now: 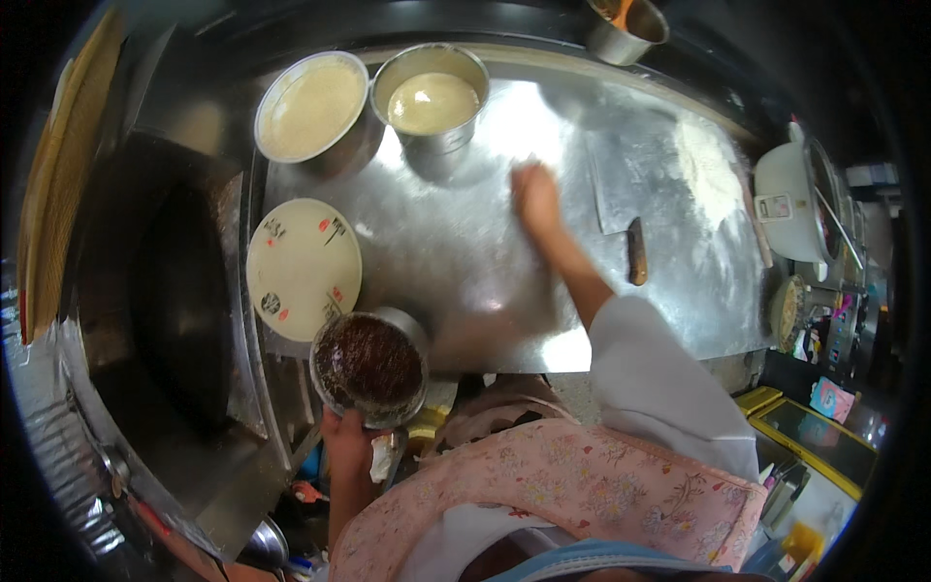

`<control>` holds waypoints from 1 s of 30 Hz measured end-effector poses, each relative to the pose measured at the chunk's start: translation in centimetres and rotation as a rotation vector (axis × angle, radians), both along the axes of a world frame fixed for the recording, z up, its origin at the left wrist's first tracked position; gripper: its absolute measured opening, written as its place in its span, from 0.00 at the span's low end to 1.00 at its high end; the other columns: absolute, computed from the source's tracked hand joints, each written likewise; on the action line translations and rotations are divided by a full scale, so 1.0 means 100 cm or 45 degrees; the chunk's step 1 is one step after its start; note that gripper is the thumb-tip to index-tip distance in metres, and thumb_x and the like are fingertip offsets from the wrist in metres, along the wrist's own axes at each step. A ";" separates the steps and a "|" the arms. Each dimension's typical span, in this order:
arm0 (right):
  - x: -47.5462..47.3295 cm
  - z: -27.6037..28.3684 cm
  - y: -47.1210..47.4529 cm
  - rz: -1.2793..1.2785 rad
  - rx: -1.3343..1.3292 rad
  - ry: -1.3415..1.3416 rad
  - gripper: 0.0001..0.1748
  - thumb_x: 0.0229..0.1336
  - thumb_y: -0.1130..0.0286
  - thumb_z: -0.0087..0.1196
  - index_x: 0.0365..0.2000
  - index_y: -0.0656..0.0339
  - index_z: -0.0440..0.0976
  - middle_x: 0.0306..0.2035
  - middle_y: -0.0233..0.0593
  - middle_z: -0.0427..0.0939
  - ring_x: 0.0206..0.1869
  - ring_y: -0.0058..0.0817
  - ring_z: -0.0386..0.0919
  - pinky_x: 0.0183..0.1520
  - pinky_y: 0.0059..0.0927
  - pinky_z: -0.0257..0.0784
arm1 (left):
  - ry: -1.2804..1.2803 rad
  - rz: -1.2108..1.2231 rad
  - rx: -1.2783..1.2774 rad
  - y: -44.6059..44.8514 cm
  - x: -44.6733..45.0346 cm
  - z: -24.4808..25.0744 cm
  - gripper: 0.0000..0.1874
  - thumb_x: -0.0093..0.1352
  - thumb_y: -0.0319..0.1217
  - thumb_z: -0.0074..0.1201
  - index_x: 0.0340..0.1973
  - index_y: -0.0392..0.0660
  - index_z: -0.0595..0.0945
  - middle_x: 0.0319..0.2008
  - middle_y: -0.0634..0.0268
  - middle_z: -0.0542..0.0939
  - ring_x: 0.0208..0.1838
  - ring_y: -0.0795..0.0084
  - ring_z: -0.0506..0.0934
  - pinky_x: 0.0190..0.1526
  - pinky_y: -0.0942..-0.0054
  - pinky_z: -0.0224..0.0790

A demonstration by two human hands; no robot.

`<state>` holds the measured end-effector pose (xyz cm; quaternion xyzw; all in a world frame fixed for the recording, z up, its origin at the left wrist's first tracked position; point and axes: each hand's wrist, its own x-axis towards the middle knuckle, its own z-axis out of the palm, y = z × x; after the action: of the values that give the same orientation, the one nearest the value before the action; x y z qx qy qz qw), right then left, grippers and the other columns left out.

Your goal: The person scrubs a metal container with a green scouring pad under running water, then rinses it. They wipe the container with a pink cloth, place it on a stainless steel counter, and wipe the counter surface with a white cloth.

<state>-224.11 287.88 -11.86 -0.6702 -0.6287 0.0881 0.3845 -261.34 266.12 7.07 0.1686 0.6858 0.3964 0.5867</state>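
My left hand grips the rim of a round metal bowl at the near left edge of the steel worktop. Dark reddish-brown contents with a glossy surface fill much of the bowl. Over the middle of the worktop is my right hand, fingers bent and blurred, so what it may hold is unclear. To its right lies a cleaver with a broad blade and a wooden handle. Just beyond the brown-filled bowl sits a pale round plate or lid with black and red markings.
At the far left stand a white-rimmed bowl of pale grainy stuff and a metal pot of pale liquid. White flour-like powder dusts the right side near a rolling pin. A white pot stands beyond; a dark recess lies left.
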 end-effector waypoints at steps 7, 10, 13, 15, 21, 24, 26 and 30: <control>-0.016 0.016 -0.087 0.154 -0.222 -0.026 0.16 0.63 0.56 0.46 0.33 0.59 0.73 0.37 0.45 0.75 0.40 0.45 0.73 0.43 0.43 0.68 | -0.068 -0.072 0.075 0.013 0.012 0.004 0.23 0.64 0.22 0.39 0.57 0.40 0.67 0.47 0.53 0.78 0.37 0.60 0.82 0.25 0.70 0.81; 0.036 0.045 0.011 -0.167 0.085 -0.465 0.08 0.53 0.71 0.48 0.21 0.59 0.70 0.22 0.44 0.70 0.27 0.45 0.70 0.29 0.46 0.65 | -0.037 -0.113 0.077 0.019 0.022 0.006 0.23 0.65 0.22 0.39 0.57 0.40 0.67 0.46 0.54 0.78 0.36 0.62 0.82 0.24 0.70 0.80; 0.010 0.041 -0.026 -0.207 -0.253 -0.349 0.05 0.53 0.73 0.48 0.24 0.61 0.71 0.27 0.47 0.72 0.33 0.45 0.72 0.35 0.44 0.68 | 0.043 -0.202 -0.007 0.030 0.034 0.008 0.22 0.66 0.23 0.40 0.57 0.39 0.66 0.46 0.54 0.78 0.36 0.63 0.82 0.24 0.71 0.80; -0.038 0.028 -0.117 0.069 -0.512 -0.340 0.11 0.55 0.65 0.49 0.27 0.63 0.74 0.28 0.49 0.75 0.36 0.44 0.74 0.42 0.47 0.69 | 0.017 -0.267 0.013 0.039 0.044 0.008 0.22 0.66 0.24 0.41 0.57 0.39 0.66 0.46 0.54 0.78 0.36 0.63 0.82 0.24 0.72 0.80; -0.012 0.021 -0.156 -0.070 -0.665 0.336 0.15 0.59 0.64 0.46 0.23 0.63 0.75 0.27 0.49 0.75 0.28 0.43 0.72 0.32 0.45 0.67 | -0.013 -0.411 0.012 0.079 0.085 -0.008 0.22 0.67 0.25 0.42 0.57 0.39 0.66 0.46 0.52 0.77 0.38 0.60 0.82 0.26 0.71 0.81; -0.015 0.011 -0.132 -0.124 -0.173 0.468 0.08 0.51 0.69 0.48 0.22 0.60 0.73 0.25 0.47 0.74 0.27 0.46 0.70 0.33 0.47 0.64 | -0.008 -0.507 -0.018 0.107 0.110 -0.020 0.24 0.67 0.26 0.44 0.59 0.39 0.64 0.49 0.48 0.75 0.42 0.55 0.80 0.32 0.64 0.82; -0.020 0.014 -0.152 0.285 -0.871 0.322 0.11 0.57 0.66 0.47 0.31 0.60 0.76 0.28 0.47 0.77 0.30 0.43 0.76 0.34 0.40 0.70 | -0.085 -0.590 0.007 0.127 0.133 -0.027 0.22 0.68 0.26 0.43 0.58 0.38 0.64 0.49 0.47 0.74 0.45 0.53 0.79 0.37 0.59 0.83; 0.053 -0.018 -0.272 -0.011 0.057 -0.175 0.10 0.56 0.65 0.51 0.28 0.61 0.73 0.31 0.43 0.75 0.35 0.40 0.74 0.40 0.41 0.68 | -0.125 -0.659 0.047 0.158 0.182 -0.037 0.17 0.69 0.23 0.41 0.53 0.33 0.67 0.51 0.46 0.72 0.49 0.51 0.76 0.47 0.52 0.79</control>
<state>-218.83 260.68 -13.67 -0.6686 -0.6526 0.0261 0.3556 -243.12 281.91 3.37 0.3299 0.5831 0.2533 0.6978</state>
